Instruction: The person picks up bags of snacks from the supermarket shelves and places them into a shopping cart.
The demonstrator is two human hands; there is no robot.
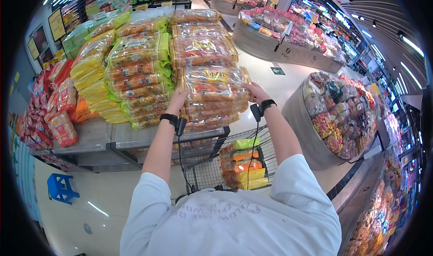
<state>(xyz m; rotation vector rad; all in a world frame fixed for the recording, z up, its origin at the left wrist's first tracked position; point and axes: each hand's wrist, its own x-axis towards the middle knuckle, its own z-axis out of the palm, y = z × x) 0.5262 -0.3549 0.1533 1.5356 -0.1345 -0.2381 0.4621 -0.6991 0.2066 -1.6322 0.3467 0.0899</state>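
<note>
Both my hands grip one large clear-and-gold pack of bread (pixel 214 83) by its opposite ends. My left hand (pixel 179 99) has its fingers closed on the left end. On the right end, my right hand (pixel 257 93) is closed, its fingers partly hidden by the wrapping. The pack lies level at the front of a stack of like packs (pixel 203 52). Underneath it, more packs (pixel 209 122) rest on the display table; whether it touches them I cannot tell. Left of it rises a green-edged stack of bread packs (pixel 140 71).
A wire shopping cart (pixel 203 174) holding several bread packs (pixel 241 165) stands below my arms. Yellow packs (pixel 97 75) and red bags (pixel 63 114) fill the table's left side. A round candy bin (pixel 293 125) is at right, a blue stool (pixel 62 187) at lower left.
</note>
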